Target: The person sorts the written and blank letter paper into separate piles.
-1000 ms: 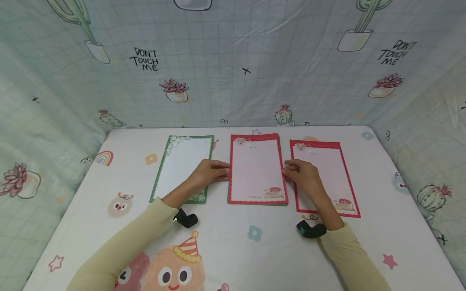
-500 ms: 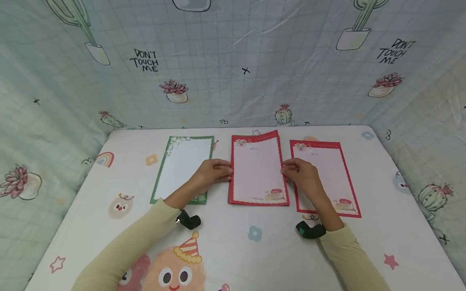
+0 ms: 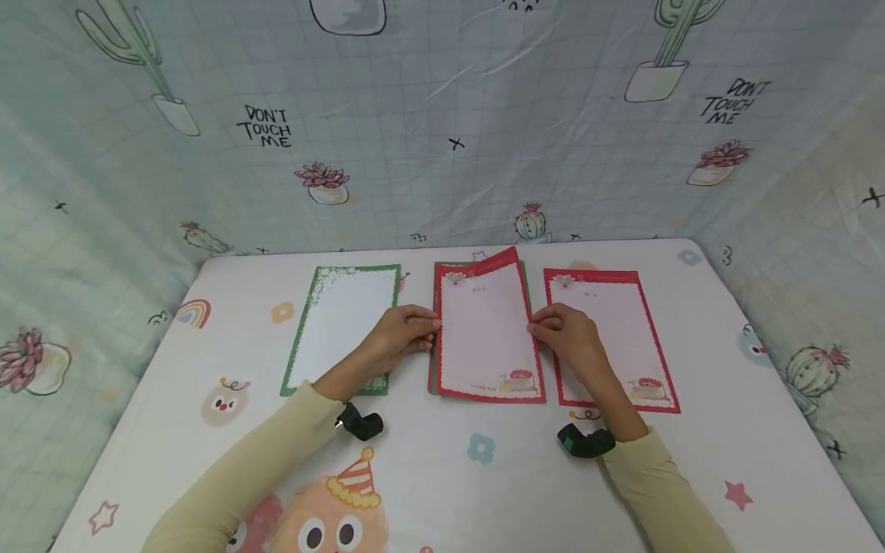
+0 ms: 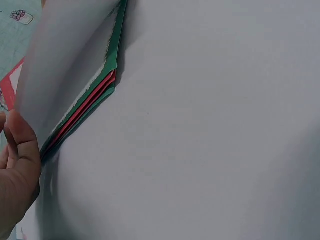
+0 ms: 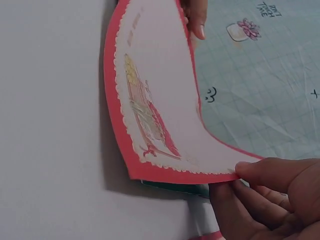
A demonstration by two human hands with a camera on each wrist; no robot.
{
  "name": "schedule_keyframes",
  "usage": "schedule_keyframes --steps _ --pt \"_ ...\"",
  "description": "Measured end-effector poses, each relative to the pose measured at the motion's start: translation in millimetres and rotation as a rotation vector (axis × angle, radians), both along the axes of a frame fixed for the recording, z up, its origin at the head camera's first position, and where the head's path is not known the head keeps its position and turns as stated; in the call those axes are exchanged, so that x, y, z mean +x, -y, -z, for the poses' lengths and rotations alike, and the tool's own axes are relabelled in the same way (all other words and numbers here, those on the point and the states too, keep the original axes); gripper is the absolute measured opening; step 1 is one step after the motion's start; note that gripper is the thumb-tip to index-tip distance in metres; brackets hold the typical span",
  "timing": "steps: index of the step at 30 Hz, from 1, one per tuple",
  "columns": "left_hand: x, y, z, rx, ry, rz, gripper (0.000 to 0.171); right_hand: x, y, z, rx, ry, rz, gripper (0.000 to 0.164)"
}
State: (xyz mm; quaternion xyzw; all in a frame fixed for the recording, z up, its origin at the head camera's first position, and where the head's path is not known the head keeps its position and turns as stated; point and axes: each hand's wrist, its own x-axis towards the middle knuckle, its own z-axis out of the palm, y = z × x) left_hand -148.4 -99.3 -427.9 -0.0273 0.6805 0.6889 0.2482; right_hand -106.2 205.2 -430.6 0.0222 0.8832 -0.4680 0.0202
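Observation:
In the head view, a red-bordered sheet of paper [image 3: 487,330] with a cake drawing at its lower right is raised over a middle stack. Its upper right corner bends upward. My right hand [image 3: 568,334] pinches its right edge between thumb and fingers, which the right wrist view shows closely. At the left edge my left hand [image 3: 403,335] grips the same sheet. Beneath lies the stack of paper [image 4: 87,107], its green and red borders layered in the left wrist view. The raised sheet arches away from that stack.
A green-bordered sheet [image 3: 339,315] lies to the left, partly under my left forearm. Another red-bordered sheet [image 3: 615,338] lies on the right, partly behind my right hand. All rest on a white patterned table [image 3: 442,499] before a cactus-print cloth [image 3: 387,100].
The top red-bordered sheet has come up from the middle stack and tilted, baring green and red borders beneath. Both hands stay at its sides. The head view has shifted slightly.

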Motion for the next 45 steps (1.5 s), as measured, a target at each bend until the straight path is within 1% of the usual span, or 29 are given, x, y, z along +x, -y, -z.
schedule_keyframes --steps 4,6,11,14,19,23,26,33,41,45 --pt "0.9 -2 -0.6 0.019 -0.018 0.008 0.024 1.7 -2 -2.3 0.003 0.001 0.007 0.029" --pt "1.0 -4 0.1 0.026 -0.015 0.009 0.023 2.0 -2 -3.8 -0.007 0.01 0.019 0.032" --pt "1.0 -4 0.2 0.024 0.014 -0.015 0.023 1.9 -2 -8.5 -0.034 0.027 0.025 0.043" --pt "1.6 -4 -1.9 0.027 0.013 -0.029 0.025 2.0 -1 -10.6 -0.06 0.031 0.012 0.046" --pt "3.0 -4 -5.4 0.028 0.007 -0.056 0.031 1.9 0 -11.7 -0.095 0.027 0.014 0.042" --pt "3.6 -1 -6.2 0.025 0.01 -0.077 0.032 1.2 2 -12.1 -0.135 0.015 0.026 0.04" --pt "4.2 0 -5.9 0.019 0.006 -0.074 0.032 1.5 4 -12.7 -0.159 0.004 0.035 0.041" --pt "5.7 1 -5.6 0.082 -0.003 -0.067 0.032 3.7 1 -15.8 -0.174 -0.015 0.053 0.043" --pt "4.9 -2 -6.4 0.107 -0.022 -0.14 0.03 3.7 -4 -16.8 -0.218 -0.026 0.065 0.046" --pt "4.6 -5 -7.7 0.117 -0.029 -0.154 0.032 2.8 -8 -17.3 -0.236 -0.029 0.068 0.048"
